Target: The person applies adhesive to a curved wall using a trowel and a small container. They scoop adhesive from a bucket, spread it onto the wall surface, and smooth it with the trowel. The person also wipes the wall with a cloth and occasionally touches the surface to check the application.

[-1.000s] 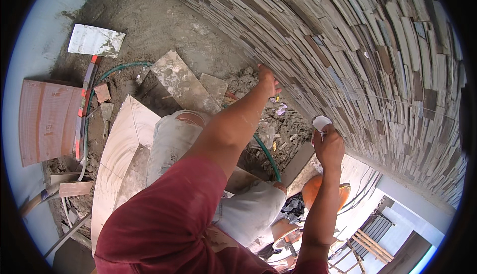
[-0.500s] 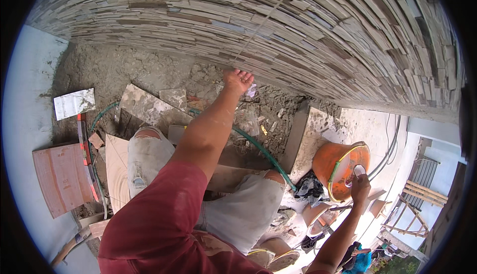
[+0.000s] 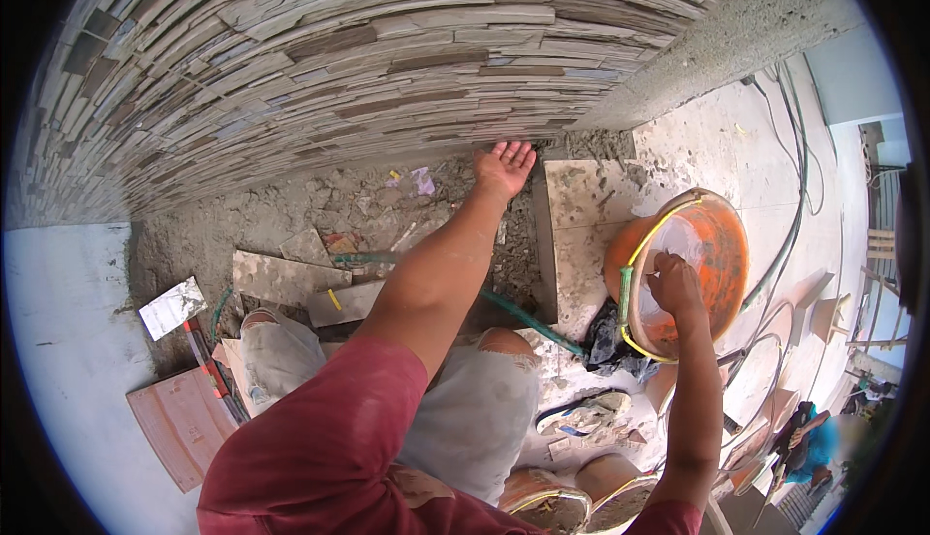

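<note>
My left hand (image 3: 506, 167) reaches forward to the foot of the stacked-stone wall (image 3: 407, 60), palm up with the fingers apart and nothing in it. Whether it touches the wall is hard to tell. At the right, my right hand (image 3: 675, 285) is closed and dips into the mouth of an orange bucket (image 3: 725, 249) with a yellow and green handle. Whitish liquid or paste (image 3: 675, 241) lies inside the bucket. Whatever the right fingers hold is hidden behind the hand.
Muddy soil and rubble (image 3: 358, 196) run along the wall's foot, with loose tiles (image 3: 281, 278) and a green hose (image 3: 528, 320). A tiled step (image 3: 581, 215) stands beside the bucket. Sandals (image 3: 586, 411), a black plastic bag (image 3: 612, 336) and more buckets (image 3: 547, 498) lie nearer me.
My view has swung to the right. My left hand has moved right along the wall's foot. My right hand, earlier at the bucket's rim with a small pale object, is now down in its mouth.
</note>
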